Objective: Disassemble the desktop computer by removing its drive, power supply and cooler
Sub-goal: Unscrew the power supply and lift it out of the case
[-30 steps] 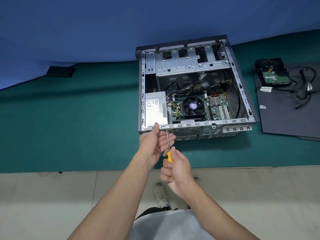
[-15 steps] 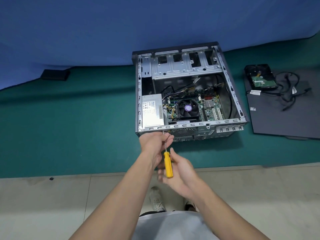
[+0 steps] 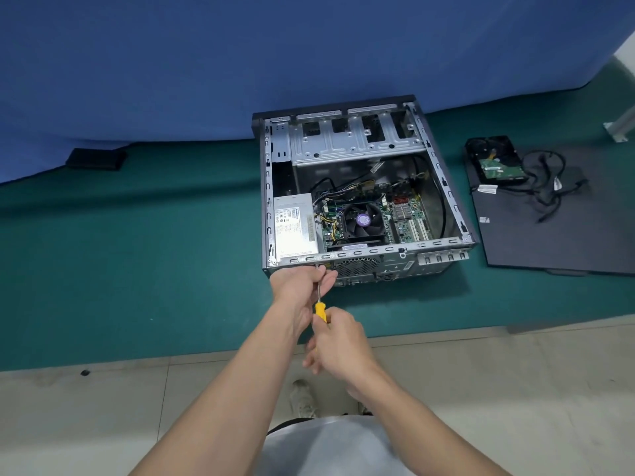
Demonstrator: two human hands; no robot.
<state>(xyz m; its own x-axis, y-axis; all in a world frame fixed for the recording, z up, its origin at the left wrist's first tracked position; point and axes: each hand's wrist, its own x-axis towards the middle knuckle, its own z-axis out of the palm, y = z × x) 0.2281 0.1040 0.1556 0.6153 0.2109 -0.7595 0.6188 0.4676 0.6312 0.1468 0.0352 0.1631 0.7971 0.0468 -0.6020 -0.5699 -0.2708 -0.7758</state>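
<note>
Fingers (image 3: 327,278) of your left hand (image 3: 300,286) pinch the screwdriver (image 3: 320,309) shaft at the near edge of the case (image 3: 443,240). Your right hand (image 3: 340,341) has wrapped back round the yellow handle after loosening off a moment ago, which looks like a fresh turn on a power supply (image 3: 295,223) screw. That supply sits in the near-left corner with the cooler (image 3: 362,221) beside it. The drive (image 3: 494,159) already lies out on the black panel (image 3: 556,235) among loose cables (image 3: 546,180). Your left hand hides the screw head.
</note>
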